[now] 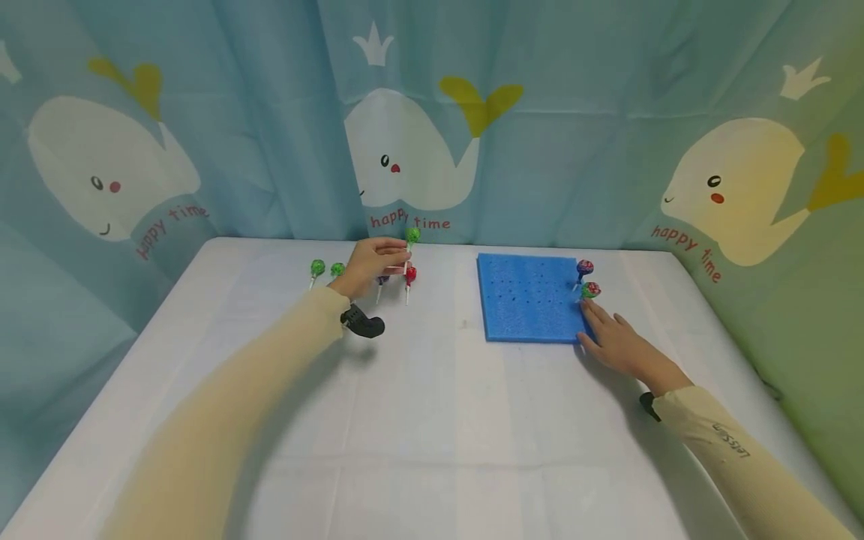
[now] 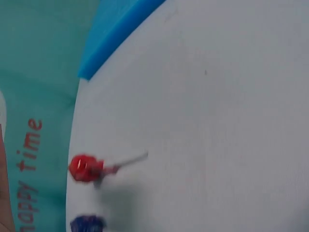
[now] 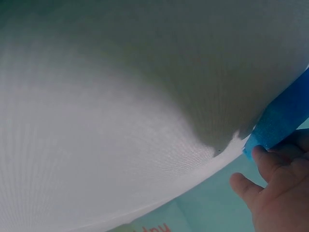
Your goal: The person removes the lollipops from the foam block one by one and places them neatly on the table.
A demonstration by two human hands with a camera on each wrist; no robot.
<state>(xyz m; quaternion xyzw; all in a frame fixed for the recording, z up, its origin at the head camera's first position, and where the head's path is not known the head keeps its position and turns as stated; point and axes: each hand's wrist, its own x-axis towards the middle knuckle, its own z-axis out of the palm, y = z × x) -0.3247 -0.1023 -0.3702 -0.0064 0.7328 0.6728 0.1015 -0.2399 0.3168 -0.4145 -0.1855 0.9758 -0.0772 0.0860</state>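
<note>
In the head view my left hand (image 1: 374, 264) pinches a green lollipop (image 1: 413, 235) by its stick, candy end up. Below it on the table lie a red lollipop (image 1: 411, 275) and a dark blue one (image 2: 88, 224), partly hidden by the hand. Two more green lollipops (image 1: 317, 267) lie to the left of that hand. My right hand (image 1: 621, 345) touches the right edge of a blue foam board (image 1: 529, 330) with fingers extended. Just beyond its fingertips, a red-and-green lollipop (image 1: 591, 290) and a blue-and-red lollipop (image 1: 585, 267) stand in the board's right side.
Rows of small holes dot the board's top. A white cloth covers the table (image 1: 418, 420). Behind it hangs a blue curtain (image 1: 270, 135) printed with whales, and a green one (image 1: 823, 315) borders the right side.
</note>
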